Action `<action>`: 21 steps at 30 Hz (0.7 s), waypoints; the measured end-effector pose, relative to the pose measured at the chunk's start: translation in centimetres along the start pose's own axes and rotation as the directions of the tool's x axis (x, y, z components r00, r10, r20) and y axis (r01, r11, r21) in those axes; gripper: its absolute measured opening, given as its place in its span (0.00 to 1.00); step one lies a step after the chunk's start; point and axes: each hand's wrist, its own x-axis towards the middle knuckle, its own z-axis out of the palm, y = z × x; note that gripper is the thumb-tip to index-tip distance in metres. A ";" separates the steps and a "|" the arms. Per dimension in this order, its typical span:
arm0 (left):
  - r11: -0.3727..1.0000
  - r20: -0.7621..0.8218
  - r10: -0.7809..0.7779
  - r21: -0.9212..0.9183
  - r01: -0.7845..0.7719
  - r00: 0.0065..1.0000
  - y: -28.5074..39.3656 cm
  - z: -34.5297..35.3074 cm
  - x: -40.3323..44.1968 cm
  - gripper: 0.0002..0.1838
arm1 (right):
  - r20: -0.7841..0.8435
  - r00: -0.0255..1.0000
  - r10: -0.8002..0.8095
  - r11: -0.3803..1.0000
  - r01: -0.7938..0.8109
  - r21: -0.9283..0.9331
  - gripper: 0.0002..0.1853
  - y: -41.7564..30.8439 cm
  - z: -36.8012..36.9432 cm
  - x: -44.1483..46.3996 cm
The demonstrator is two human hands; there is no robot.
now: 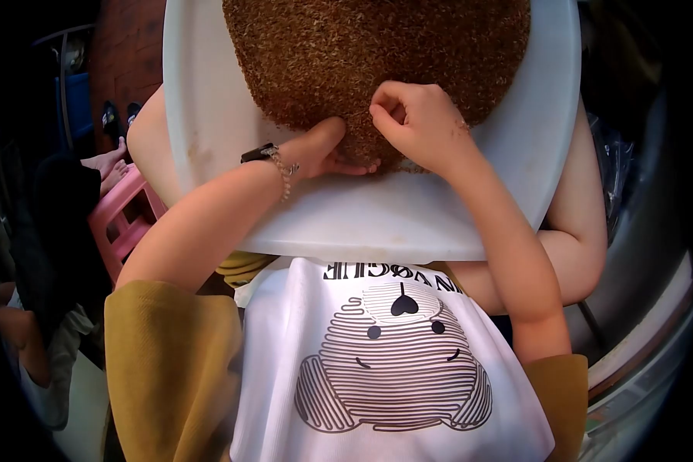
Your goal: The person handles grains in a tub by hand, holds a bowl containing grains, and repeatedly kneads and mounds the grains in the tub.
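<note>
A broad heap of brown, grainy dried material [377, 54] lies on a white tray [346, 223] across my lap. My left hand [327, 150] rests at the heap's near edge, fingers apart and partly under loose brown bits, with a dark band and a beaded bracelet at the wrist. To its right, my right hand [416, 119] is just over the near part of the heap, thumb and index finger pinched together. Whatever is between those fingertips is too small to make out.
On the left stands a pink plastic stool [119, 215], with another person's feet [109, 165] beside it. Dark shoes [112, 119] are on the red-brown floor. A clear plastic bag [614, 169] lies at the right, beyond my knee.
</note>
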 end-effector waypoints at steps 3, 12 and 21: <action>1.000 0.020 -0.004 0.015 0.004 1.000 -0.1 0.0 0.1 0.22 | 0.372 0.892 0.258 0.965 -0.252 -0.068 0.12 -0.3 -1.4 0.0; 0.996 -0.022 0.015 0.089 -0.013 1.000 0.5 2.1 -1.2 0.22 | 0.381 0.759 0.528 0.787 -0.269 -0.555 0.15 1.8 -3.0 -0.1; 0.958 -0.116 0.270 -0.069 -0.279 0.956 2.4 4.5 -4.9 0.18 | 0.598 0.691 0.407 0.767 0.097 -0.635 0.15 1.2 0.6 -1.3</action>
